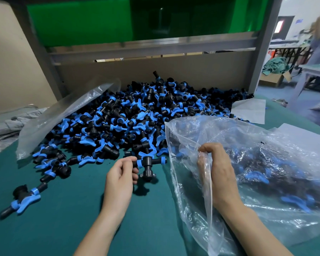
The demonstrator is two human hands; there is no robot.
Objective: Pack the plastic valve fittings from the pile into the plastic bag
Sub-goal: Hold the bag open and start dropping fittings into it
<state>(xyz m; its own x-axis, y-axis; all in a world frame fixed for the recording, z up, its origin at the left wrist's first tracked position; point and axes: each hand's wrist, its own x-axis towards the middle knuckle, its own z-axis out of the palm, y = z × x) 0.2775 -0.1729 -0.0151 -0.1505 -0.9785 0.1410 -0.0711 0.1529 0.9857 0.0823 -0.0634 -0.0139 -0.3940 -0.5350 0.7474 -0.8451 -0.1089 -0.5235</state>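
The fingers of the left hand curl round one arm of a black T-shaped plastic valve fitting with blue collars, holding it at the near edge of the pile, just beside the bag's mouth. The right hand, at three o'clock from the left, has its fingers pressed together, pinching the rim of a clear crumpled plastic bag. The bag lies on the dark green worktop, and black and blue fittings show through its film. At twelve o'clock from the hands spreads the large pile of black and blue valve fittings. A second clear plastic sheet drapes the pile's edge at ten o'clock. A stray black and blue fitting lies alone at eight o'clock.
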